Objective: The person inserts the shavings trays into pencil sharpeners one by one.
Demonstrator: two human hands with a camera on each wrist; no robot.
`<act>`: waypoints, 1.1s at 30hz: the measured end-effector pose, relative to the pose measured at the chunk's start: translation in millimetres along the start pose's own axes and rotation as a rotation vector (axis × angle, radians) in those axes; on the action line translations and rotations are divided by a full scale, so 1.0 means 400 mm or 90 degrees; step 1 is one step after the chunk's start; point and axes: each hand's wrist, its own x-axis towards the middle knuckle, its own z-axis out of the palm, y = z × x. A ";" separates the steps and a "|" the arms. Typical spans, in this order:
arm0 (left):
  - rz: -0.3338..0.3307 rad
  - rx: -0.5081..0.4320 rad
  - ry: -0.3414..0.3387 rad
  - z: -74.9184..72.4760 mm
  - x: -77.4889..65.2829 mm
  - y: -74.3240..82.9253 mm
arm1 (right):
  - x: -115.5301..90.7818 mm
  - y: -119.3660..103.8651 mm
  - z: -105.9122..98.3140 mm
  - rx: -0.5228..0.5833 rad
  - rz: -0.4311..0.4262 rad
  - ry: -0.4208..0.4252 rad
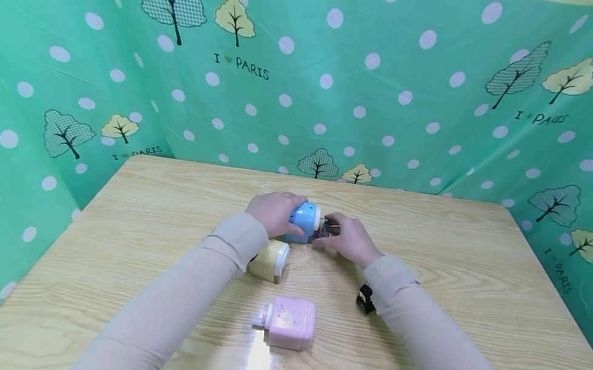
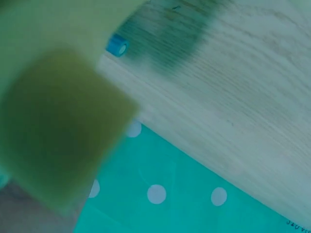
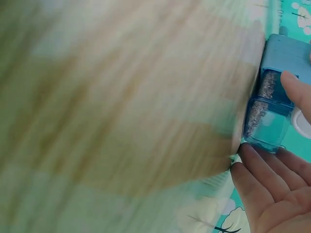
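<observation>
A blue pencil sharpener (image 1: 302, 221) lies toward the back of the table, its white end facing right. My left hand (image 1: 276, 212) grips its left side, the thumb along the front. My right hand (image 1: 348, 238) pinches the clear shavings drawer (image 1: 321, 229) at the right end. In the right wrist view, dark shavings show inside the drawer (image 3: 262, 119), which sticks out from the blue body (image 3: 286, 51); the right thumb (image 3: 297, 92) is on one side and the fingers are at its end. The left wrist view is mostly blocked by a blurred yellow-green shape.
A yellow sharpener-like box (image 1: 267, 261) lies under my left wrist. Nearer the front is a pink one (image 1: 291, 323) with a clear part sticking out left. A small black piece (image 1: 366, 298) lies beside my right sleeve. A green dotted curtain (image 1: 343, 62) surrounds the wooden table (image 1: 433, 237).
</observation>
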 end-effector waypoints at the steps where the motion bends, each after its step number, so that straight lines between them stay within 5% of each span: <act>1: -0.002 0.002 -0.005 -0.001 0.001 0.001 | -0.001 0.001 -0.002 0.008 -0.001 -0.003; 20: -0.001 0.010 -0.051 -0.023 0.002 0.008 | -0.007 0.045 -0.033 0.114 -0.045 -0.050; 33: -0.005 -0.007 -0.058 -0.032 0.002 0.012 | 0.001 0.039 -0.035 0.099 -0.050 -0.059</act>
